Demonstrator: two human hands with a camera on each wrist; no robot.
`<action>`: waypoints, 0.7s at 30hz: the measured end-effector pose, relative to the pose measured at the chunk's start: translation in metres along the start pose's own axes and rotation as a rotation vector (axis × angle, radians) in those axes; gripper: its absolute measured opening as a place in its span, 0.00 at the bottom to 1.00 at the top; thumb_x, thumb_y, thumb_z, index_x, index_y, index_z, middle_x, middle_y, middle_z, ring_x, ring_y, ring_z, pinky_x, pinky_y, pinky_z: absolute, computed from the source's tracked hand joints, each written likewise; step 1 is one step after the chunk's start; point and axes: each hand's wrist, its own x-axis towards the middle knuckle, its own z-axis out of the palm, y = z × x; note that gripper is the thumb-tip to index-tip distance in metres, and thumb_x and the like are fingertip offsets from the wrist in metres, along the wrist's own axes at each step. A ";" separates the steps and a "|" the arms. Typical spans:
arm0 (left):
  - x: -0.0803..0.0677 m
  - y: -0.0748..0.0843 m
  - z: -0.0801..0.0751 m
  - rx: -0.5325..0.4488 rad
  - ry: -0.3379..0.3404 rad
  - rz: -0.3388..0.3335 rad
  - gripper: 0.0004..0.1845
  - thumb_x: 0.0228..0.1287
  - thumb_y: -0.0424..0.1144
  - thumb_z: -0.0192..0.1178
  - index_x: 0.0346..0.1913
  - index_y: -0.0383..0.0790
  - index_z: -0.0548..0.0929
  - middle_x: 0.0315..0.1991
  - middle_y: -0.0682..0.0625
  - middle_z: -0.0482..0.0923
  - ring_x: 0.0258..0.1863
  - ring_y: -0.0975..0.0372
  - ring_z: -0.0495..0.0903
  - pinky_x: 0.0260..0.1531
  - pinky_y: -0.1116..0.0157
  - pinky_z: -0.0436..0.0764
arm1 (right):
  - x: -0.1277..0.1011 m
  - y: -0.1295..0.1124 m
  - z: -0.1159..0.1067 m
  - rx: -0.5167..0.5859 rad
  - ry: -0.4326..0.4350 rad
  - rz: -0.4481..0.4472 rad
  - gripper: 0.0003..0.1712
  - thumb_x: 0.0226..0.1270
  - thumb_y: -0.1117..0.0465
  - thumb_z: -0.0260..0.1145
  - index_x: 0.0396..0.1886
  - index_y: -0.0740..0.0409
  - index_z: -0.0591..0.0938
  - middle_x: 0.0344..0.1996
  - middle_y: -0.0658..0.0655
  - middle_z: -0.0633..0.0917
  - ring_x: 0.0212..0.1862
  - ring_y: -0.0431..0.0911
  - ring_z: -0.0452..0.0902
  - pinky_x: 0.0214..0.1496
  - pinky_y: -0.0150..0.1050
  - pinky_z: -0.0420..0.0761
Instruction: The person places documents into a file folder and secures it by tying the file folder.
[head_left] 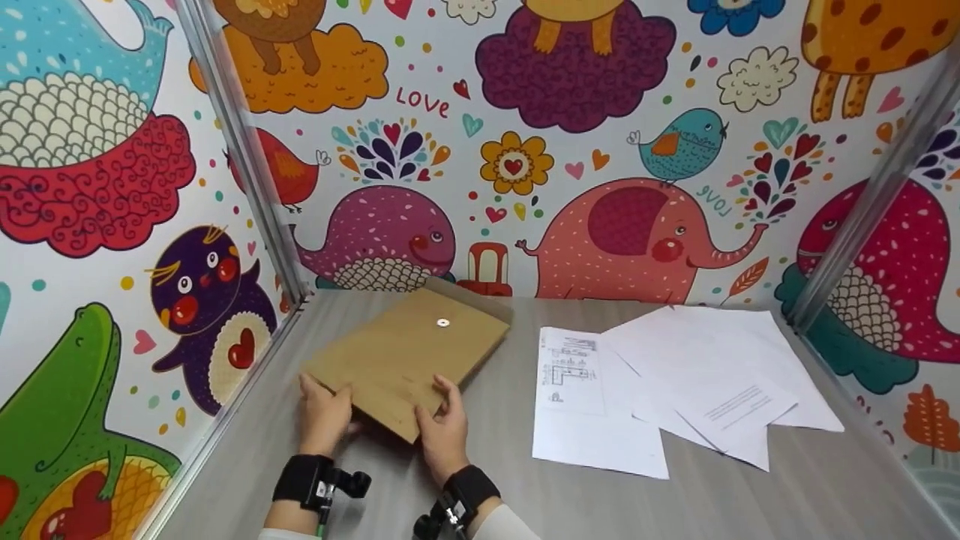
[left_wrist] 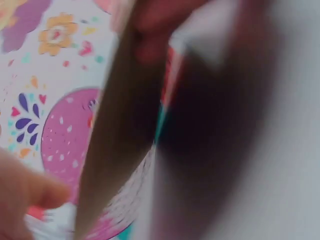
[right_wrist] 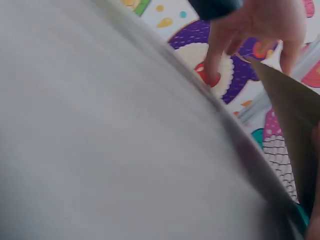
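A brown kraft-paper envelope (head_left: 405,345) with a white round button near its far end is held tilted over the left side of the table. My left hand (head_left: 325,416) grips its left near corner, thumb on the upper face and the other fingers partly hidden. At the near right corner, my right hand (head_left: 444,435) holds the edge between thumb and fingers, with one finger raised. In the right wrist view the envelope (right_wrist: 295,110) stands edge-on above the tabletop, with the left hand (right_wrist: 257,30) beyond it. The left wrist view shows the envelope (left_wrist: 112,135) close up and blurred.
White paper sheets (head_left: 697,360) lie overlapping on the right of the grey table (head_left: 495,480). One printed sheet (head_left: 592,405) carries a small drawing. Cartoon-patterned walls (head_left: 480,150) with metal corner posts (head_left: 247,150) enclose the table at the back and sides.
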 end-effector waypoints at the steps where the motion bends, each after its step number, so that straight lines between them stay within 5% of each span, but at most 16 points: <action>1: -0.001 0.001 0.003 -0.152 -0.030 -0.024 0.48 0.79 0.41 0.52 0.84 0.31 0.31 0.80 0.19 0.44 0.71 0.29 0.68 0.50 0.41 0.88 | -0.002 -0.002 -0.002 0.022 -0.003 -0.014 0.34 0.66 0.78 0.66 0.72 0.65 0.73 0.68 0.71 0.76 0.29 0.34 0.71 0.32 0.26 0.76; 3: -0.004 0.001 0.011 -0.436 -0.079 -0.069 0.44 0.80 0.39 0.52 0.84 0.32 0.36 0.81 0.25 0.49 0.67 0.37 0.74 0.42 0.45 0.90 | -0.006 -0.005 -0.004 0.052 -0.029 -0.041 0.33 0.67 0.79 0.65 0.72 0.67 0.72 0.67 0.72 0.76 0.40 0.38 0.80 0.39 0.28 0.82; 4: -0.005 0.001 0.015 -0.549 -0.099 -0.091 0.40 0.81 0.38 0.51 0.83 0.33 0.40 0.79 0.28 0.51 0.66 0.41 0.74 0.46 0.47 0.89 | -0.008 -0.006 -0.004 0.053 -0.046 -0.051 0.33 0.67 0.79 0.65 0.71 0.68 0.72 0.66 0.72 0.77 0.46 0.41 0.83 0.43 0.29 0.84; 7: -0.009 -0.002 0.026 -0.679 -0.092 -0.093 0.33 0.82 0.36 0.50 0.80 0.32 0.48 0.75 0.35 0.58 0.63 0.51 0.72 0.55 0.55 0.80 | -0.014 -0.011 -0.006 -0.023 -0.079 -0.077 0.31 0.68 0.76 0.67 0.70 0.66 0.74 0.63 0.71 0.81 0.51 0.44 0.85 0.45 0.31 0.87; 13: -0.010 -0.006 0.038 -0.707 0.015 0.003 0.34 0.78 0.26 0.48 0.79 0.27 0.46 0.80 0.35 0.52 0.78 0.49 0.57 0.79 0.58 0.62 | -0.011 -0.024 -0.025 -0.115 -0.102 -0.094 0.35 0.64 0.74 0.70 0.70 0.65 0.69 0.58 0.69 0.81 0.40 0.38 0.82 0.39 0.31 0.85; 17: -0.006 -0.006 0.033 -0.661 0.036 0.009 0.33 0.74 0.26 0.49 0.77 0.29 0.52 0.71 0.40 0.63 0.65 0.58 0.71 0.64 0.70 0.76 | 0.010 -0.037 -0.054 0.013 -0.019 -0.072 0.40 0.61 0.77 0.66 0.72 0.68 0.62 0.47 0.65 0.79 0.39 0.45 0.83 0.43 0.40 0.88; 21: 0.001 -0.005 0.026 -0.632 -0.033 0.062 0.30 0.72 0.25 0.49 0.75 0.32 0.60 0.60 0.48 0.73 0.52 0.67 0.77 0.50 0.75 0.79 | 0.039 -0.054 -0.093 0.096 0.135 -0.062 0.39 0.66 0.77 0.61 0.76 0.65 0.59 0.42 0.59 0.79 0.37 0.43 0.83 0.41 0.37 0.88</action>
